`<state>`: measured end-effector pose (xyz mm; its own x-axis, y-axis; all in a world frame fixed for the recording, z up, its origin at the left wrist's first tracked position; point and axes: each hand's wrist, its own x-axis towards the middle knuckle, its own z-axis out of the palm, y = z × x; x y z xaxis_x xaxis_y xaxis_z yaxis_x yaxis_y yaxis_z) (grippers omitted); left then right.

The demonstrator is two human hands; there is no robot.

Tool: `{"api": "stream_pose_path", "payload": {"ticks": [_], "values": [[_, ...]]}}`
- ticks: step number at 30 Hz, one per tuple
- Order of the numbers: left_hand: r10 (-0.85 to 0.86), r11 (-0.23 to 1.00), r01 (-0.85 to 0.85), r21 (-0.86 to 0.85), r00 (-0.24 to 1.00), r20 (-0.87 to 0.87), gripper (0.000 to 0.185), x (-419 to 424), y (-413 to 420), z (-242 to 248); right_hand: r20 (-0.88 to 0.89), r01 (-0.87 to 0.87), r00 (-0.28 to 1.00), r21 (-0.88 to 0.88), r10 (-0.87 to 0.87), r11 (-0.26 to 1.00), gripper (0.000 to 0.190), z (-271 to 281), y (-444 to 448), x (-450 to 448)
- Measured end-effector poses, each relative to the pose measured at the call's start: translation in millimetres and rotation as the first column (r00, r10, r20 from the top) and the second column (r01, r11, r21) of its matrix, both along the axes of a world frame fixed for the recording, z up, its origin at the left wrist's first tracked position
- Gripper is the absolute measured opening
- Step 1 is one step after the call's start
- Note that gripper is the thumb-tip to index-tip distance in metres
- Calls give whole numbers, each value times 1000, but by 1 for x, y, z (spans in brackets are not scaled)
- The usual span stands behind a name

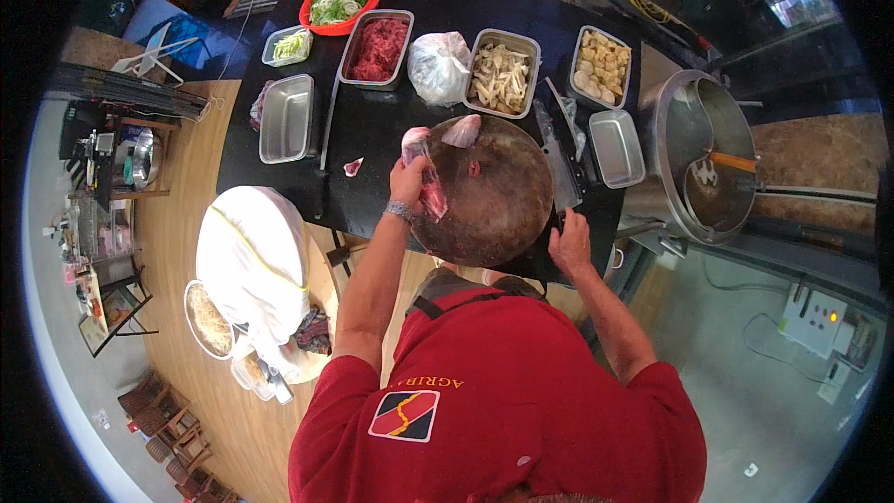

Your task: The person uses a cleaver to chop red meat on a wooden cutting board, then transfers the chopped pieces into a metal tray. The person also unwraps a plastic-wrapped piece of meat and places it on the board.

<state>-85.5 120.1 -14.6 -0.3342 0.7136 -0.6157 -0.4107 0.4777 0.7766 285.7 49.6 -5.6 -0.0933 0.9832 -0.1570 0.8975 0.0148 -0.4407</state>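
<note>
My left hand (pixel 409 184), with a metal watch on the wrist, grips a long piece of raw meat (pixel 431 190) over the left edge of a round wooden chopping block (pixel 499 188). Another pale chunk of meat (pixel 462 131) lies at the block's far edge, and a small red scrap (pixel 475 168) rests nearer its middle. To the right of the block, my right hand (pixel 571 243) is closed around the dark handle of a cleaver (pixel 562 178). The cleaver's broad blade points away from me, beside the block. A second knife (pixel 563 108) lies beyond it.
Along the black table (pixel 370 199) stand metal pans of shredded red meat (pixel 379 49), pale sliced pieces (pixel 500 77) and yellowish chunks (pixel 602 64). A knotted plastic bag (pixel 438 68) sits among them. A large steel pot (pixel 663 147) adjoins the right side; a cloth-covered mound (pixel 251 251) stands left.
</note>
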Motion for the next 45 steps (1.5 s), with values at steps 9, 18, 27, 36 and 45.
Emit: {"api": "stream_pose_path", "payload": {"ticks": [9, 18, 27, 36, 45], "values": [[223, 956, -293, 32, 789, 573, 21, 23, -25, 3, 93, 22, 995, -1, -22, 1000, 65, -31, 6, 7], [255, 955, -240, 177, 964, -69, 38, 19, -51, -28, 55, 176, 984, -130, -171, 976, 71, 6, 28, 1], [224, 964, -242, 113, 963, 153, 25, -9, -66, -44, -179, 119, 975, -68, -129, 991, 30, 61, 14, 28], [134, 986, -165, 29, 883, 450, 20, 9, -78, -20, -367, -14, 930, -128, -34, 992, 27, 97, -4, -25], [-38, 997, -5, -76, 828, -559, 43, 28, -82, -17, -385, -18, 922, 46, 34, 999, 22, 96, -3, -47]]}}
